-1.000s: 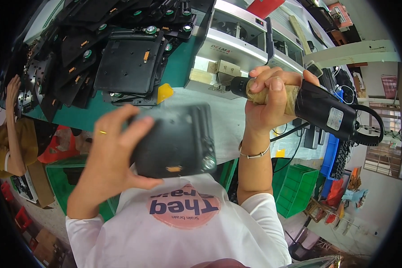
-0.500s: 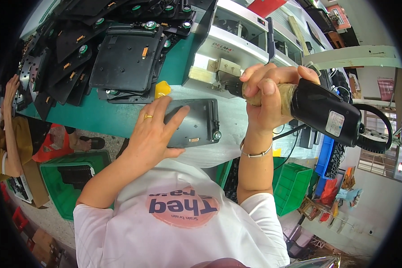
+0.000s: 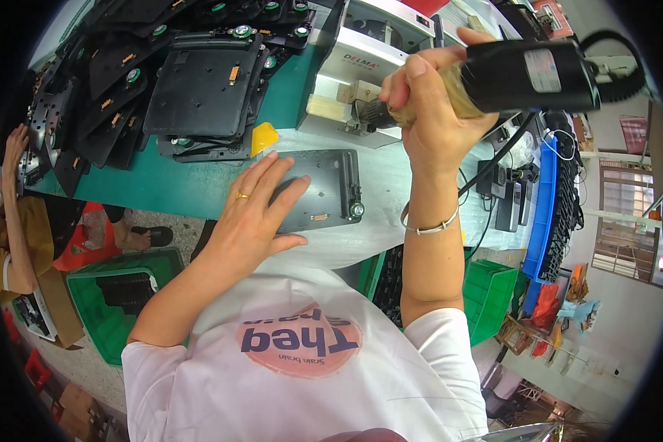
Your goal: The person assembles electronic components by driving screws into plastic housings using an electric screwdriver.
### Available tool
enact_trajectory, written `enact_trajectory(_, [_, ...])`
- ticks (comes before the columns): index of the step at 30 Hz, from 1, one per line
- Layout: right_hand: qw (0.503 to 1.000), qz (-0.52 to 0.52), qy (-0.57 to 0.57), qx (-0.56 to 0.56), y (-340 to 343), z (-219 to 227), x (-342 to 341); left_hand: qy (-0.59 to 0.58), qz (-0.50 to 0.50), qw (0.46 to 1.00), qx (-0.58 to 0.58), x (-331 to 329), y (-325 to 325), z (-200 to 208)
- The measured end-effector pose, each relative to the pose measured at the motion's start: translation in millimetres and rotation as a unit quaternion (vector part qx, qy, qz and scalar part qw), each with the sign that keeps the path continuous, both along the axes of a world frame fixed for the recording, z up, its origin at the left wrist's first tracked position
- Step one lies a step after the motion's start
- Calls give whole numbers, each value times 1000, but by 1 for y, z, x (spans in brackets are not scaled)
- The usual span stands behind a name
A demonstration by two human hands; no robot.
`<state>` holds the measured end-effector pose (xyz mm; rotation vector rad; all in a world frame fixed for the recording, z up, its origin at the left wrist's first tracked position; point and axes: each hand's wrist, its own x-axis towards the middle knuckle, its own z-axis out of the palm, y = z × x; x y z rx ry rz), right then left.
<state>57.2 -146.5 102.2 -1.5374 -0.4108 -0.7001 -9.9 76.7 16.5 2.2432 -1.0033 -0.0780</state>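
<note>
Currently, the left grip (image 3: 254, 199) rests, fingers apart, on the panel (image 3: 324, 188), flat on the bench (image 3: 191, 180); the right grip (image 3: 436, 96) is clamped round a driver (image 3: 523, 77), tip near the machine (image 3: 357, 62).

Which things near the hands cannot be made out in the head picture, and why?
Head view: the left part of the black rectangular panel is hidden under the left hand.
Head view: the right hand covers much of the yellowish-wrapped grip of the black corded tool.
Head view: whether the tool touches the silver machine is unclear; dark, small parts overlap there.
Head view: the piled black panels are cut off by the upper edge.
</note>
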Motion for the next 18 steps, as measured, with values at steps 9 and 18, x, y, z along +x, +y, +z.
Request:
enact_trajectory(9, [993, 46, -39, 98, -7, -9, -49, -86, -49, 988, -122, -8, -20, -15])
enact_trajectory(18, [992, 35, 22, 122, -7, -29, -86, -143, -53, 979, -133, -11, -49, -28])
